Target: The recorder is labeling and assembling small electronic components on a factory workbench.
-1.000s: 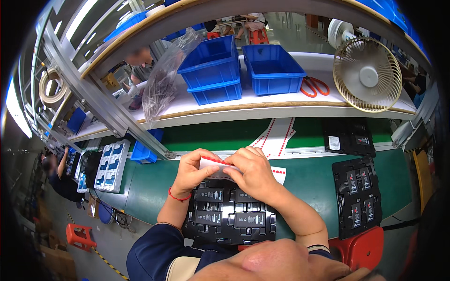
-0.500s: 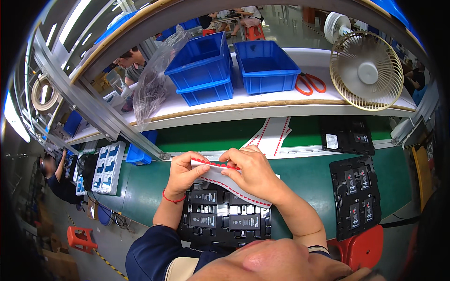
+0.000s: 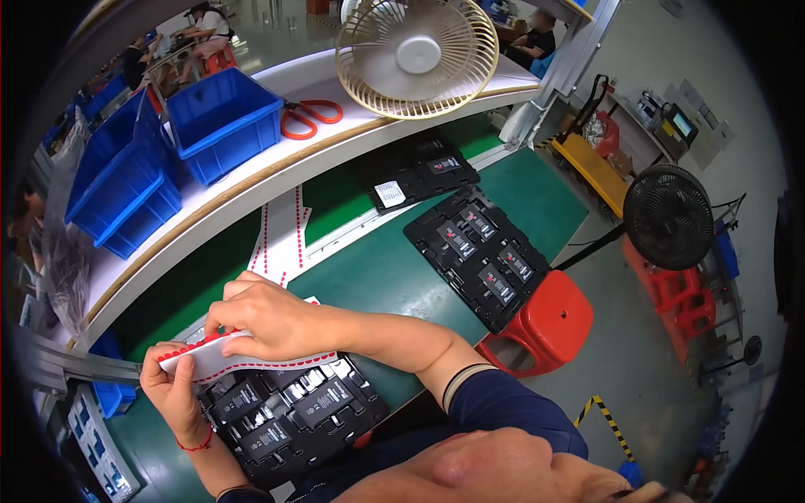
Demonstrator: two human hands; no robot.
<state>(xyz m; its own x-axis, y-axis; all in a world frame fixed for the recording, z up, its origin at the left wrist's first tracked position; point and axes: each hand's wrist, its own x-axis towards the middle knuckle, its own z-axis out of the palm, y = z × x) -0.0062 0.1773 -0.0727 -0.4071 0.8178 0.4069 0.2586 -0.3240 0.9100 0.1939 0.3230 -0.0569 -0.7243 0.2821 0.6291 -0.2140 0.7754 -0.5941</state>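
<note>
A long white strip of paper-like sheet, edged with red half-round tabs (image 3: 216, 359), is stretching between the person's two hands. Its long axis is running left to right, rising slightly toward the right; its tabbed upper edge is facing away from the body, while a line of red marks is following its lower edge.

The left hand (image 3: 174, 392) is pinching the left end, its thumb lying over the white face. The right hand (image 3: 264, 317) is gripping narrowly too, thumb and forefinger closing on the tabbed edge just beside the left hand. Rightward of that pinch, the strip's loose length is curving out beneath the right wrist, with no fingers on it.

Under this loose length is lying a black moulded plastic tray (image 3: 360, 417), nearer the body than both grips and turned at a slant. It is carrying flat black rectangular packs (image 3: 323, 404), some partly covered by the strip. Whether the strip is touching them cannot be told. The left hand is sitting nearer the tray's left-hand packs.

Farther out, white sheets with red dotted lines (image 3: 281, 239) are lying beyond the right hand, and a second black tray of packs (image 3: 480, 254) is resting to the right on the green tabletop (image 3: 381, 289).
</note>
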